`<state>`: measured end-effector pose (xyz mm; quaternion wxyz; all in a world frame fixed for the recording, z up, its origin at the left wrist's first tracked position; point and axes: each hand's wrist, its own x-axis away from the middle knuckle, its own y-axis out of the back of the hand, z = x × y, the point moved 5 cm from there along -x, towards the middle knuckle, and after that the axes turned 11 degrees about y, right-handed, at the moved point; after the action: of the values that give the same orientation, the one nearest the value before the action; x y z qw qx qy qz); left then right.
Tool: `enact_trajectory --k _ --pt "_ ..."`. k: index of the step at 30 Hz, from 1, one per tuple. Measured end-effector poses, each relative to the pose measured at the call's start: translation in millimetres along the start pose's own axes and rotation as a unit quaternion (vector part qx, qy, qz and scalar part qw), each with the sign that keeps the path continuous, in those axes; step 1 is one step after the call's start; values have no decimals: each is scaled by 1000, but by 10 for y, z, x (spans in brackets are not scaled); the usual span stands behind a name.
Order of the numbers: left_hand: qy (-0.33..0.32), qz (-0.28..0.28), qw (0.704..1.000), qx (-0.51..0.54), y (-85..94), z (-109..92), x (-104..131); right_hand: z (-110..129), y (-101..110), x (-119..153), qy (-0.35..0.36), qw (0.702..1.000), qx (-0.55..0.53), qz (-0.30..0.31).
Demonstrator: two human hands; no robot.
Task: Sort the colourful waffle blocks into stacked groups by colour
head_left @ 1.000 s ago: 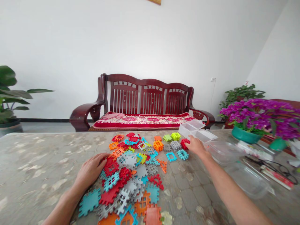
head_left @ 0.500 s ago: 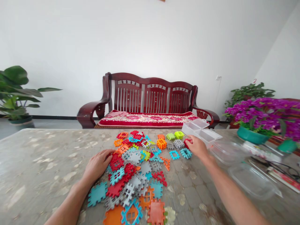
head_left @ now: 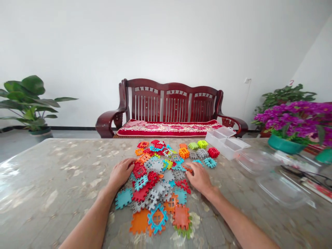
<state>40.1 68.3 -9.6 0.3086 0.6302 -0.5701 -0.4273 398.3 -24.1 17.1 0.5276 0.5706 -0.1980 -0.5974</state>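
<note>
A loose pile of flat notched plastic pieces in red, blue, grey, orange and green covers the middle of the table [head_left: 64, 183]. My left hand [head_left: 122, 174] rests at the pile's left edge beside a red piece [head_left: 139, 170], its fingers slightly curled and partly hidden. At the right edge, my right hand [head_left: 199, 176] has its fingertips on an orange piece [head_left: 187, 168], thumb and forefinger apart. Beyond it sit small stacks: red [head_left: 213, 152], blue [head_left: 210, 163], grey [head_left: 202, 153], orange [head_left: 184, 153] and yellow-green [head_left: 202, 144].
A clear divided box [head_left: 227, 143] stands at the back right, with clear lids [head_left: 282, 190] nearer. Purple flowers in a teal pot [head_left: 286, 143] and dark glasses or cables are at the far right. A wooden bench [head_left: 171, 100] is behind the table.
My right hand has left the red stack and moved back toward me and left, to the pile's right edge. My left hand remains beside the pile. The view has shifted slightly.
</note>
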Motion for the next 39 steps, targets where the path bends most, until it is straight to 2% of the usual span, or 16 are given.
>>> enact_trajectory --k 7,11,18,24,34,39 --pt "1 -15 1000 9 50 -48 22 183 54 88 104 993 -21 -58" --pt "2 -15 1000 25 37 -21 25 286 47 131 156 986 -43 -24" --pt "24 -8 999 23 55 -34 60 307 -24 92 131 991 -20 36" --pt "31 -8 999 10 88 -87 91 287 -67 28 123 991 -17 40" --pt "31 -4 1000 3 88 -106 94 298 -25 38 114 992 -33 39" --pt "25 0 1000 7 76 -132 167 303 -17 38 116 992 -26 32"
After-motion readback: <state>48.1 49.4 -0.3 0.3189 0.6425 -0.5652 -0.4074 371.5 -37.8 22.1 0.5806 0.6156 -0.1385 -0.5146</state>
